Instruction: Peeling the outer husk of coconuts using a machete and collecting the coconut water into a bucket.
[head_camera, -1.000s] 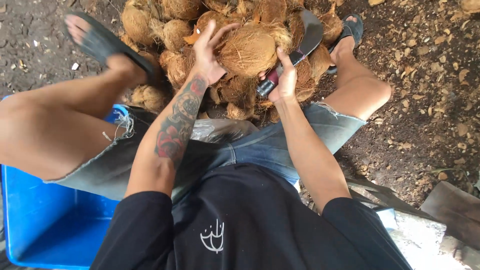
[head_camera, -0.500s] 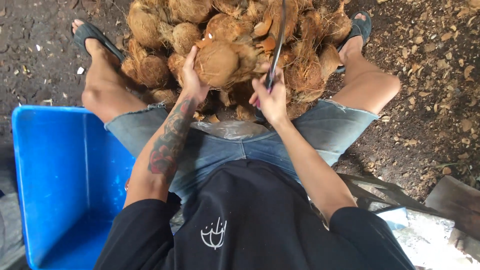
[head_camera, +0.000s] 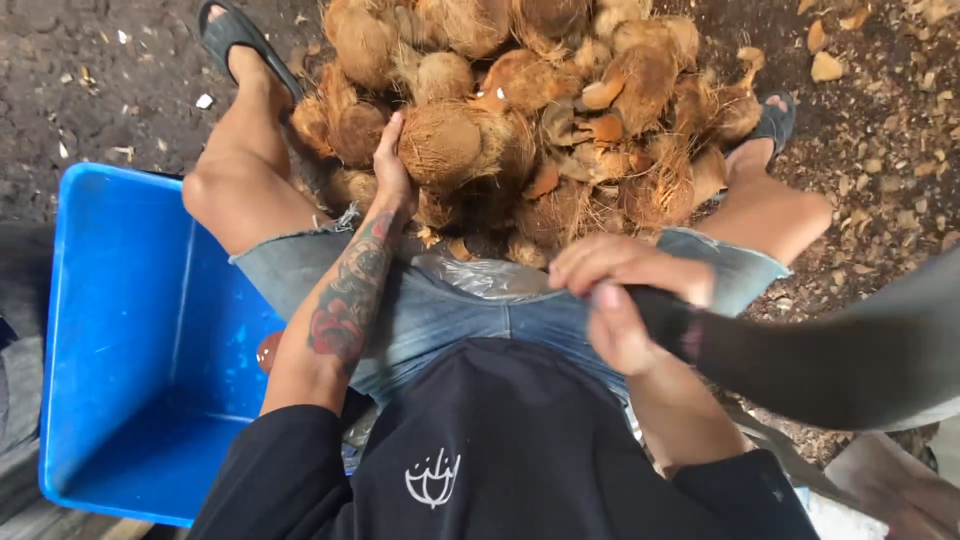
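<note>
Hands split: left hand (head_camera: 392, 165) cupped on husked coconut (head_camera: 445, 143) atop pile. Right hand (head_camera: 625, 300) raised near cam, fist round dark knife handle (head_camera: 668, 318). Blue tub (head_camera: 110, 330) just beside left knee.

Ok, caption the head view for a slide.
Left hand steadies a husked coconut on the pile; right hand grips a raised blade's handle.

view: we have one, worn on the head | facing: steeply down over chest and lap toward the ground ahead | nearness: close, our right hand (head_camera: 620, 300) looms large and blurred, coconut pile (head_camera: 540, 120) just beyond the knees | shared: nothing, single view
</note>
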